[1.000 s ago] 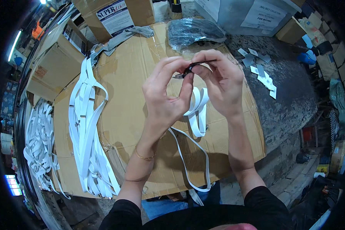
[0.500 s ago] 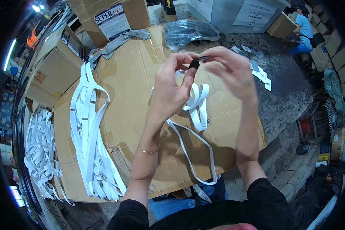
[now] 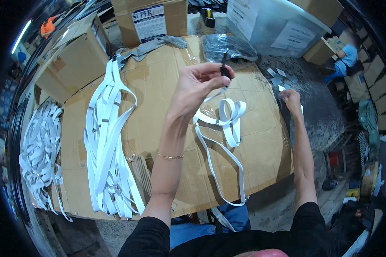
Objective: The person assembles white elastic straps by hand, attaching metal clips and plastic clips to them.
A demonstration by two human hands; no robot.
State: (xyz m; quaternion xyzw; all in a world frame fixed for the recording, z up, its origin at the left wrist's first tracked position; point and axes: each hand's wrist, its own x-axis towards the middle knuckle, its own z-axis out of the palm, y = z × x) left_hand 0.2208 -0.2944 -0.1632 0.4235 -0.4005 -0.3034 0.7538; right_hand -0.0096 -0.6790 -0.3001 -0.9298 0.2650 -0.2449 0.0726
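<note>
Raised over the cardboard, my left hand (image 3: 197,88) is closed, pinching a small black clip-like piece (image 3: 224,70) between thumb and fingers. Just below that hand runs a white elastic strap (image 3: 230,112), looped loosely on the cardboard with one long length trailing toward me. Out to the right, my right hand (image 3: 292,101) has its fingers drawn together at a scatter of small white and grey cards (image 3: 276,79). Whatever is between those fingertips is too small to make out.
Left of centre lies a long bundle of white straps with metal sliders (image 3: 105,145); a tangled heap (image 3: 40,150) is beyond it. Cardboard boxes (image 3: 75,60), a plastic-wrapped packet (image 3: 229,48), a tape dispenser (image 3: 208,18) and a translucent bin (image 3: 274,25) stand behind. A person (image 3: 346,55) sits far right.
My right hand has left the black piece and moved right to the small cards. My left hand keeps the black piece. The view has shifted slightly.
</note>
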